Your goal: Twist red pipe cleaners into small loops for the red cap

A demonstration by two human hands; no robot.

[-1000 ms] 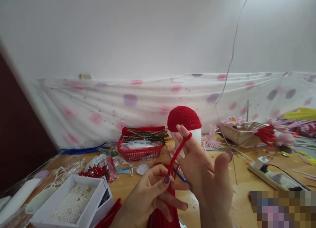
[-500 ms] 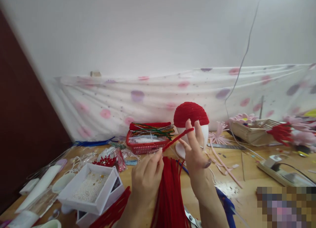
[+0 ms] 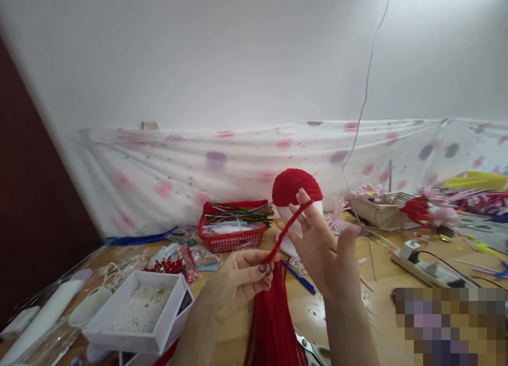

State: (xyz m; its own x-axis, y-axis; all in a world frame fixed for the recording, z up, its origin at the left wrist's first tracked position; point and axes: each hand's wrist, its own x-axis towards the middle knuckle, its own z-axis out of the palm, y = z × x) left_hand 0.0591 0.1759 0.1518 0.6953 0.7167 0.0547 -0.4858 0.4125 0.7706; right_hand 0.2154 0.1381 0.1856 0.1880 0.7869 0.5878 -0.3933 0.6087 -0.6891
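A red pipe cleaner (image 3: 286,229) slants upward between my two hands. My left hand (image 3: 244,276) pinches its lower end between thumb and fingers. My right hand (image 3: 317,241) is spread, fingers apart and palm showing, and the upper end of the pipe cleaner rests across its fingers. Below the hands a thick bundle of red pipe cleaners (image 3: 273,323) runs toward me over the table. Behind my right hand stands a white mannequin head (image 3: 286,212) with a red cap-like covering (image 3: 297,186) on its top.
A red basket (image 3: 232,241) of coloured pipe cleaners stands at the back. White boxes (image 3: 159,337) with pearly beads are at the left. Scissors (image 3: 305,345) and a blue pen (image 3: 299,278) lie nearby. A power strip (image 3: 432,273) and a woven tray (image 3: 381,211) are at right.
My left hand has turned so its thumb shows, still pinching the pipe cleaner. My right hand has opened wider, palm now showing. The whole view has shifted slightly to the right.
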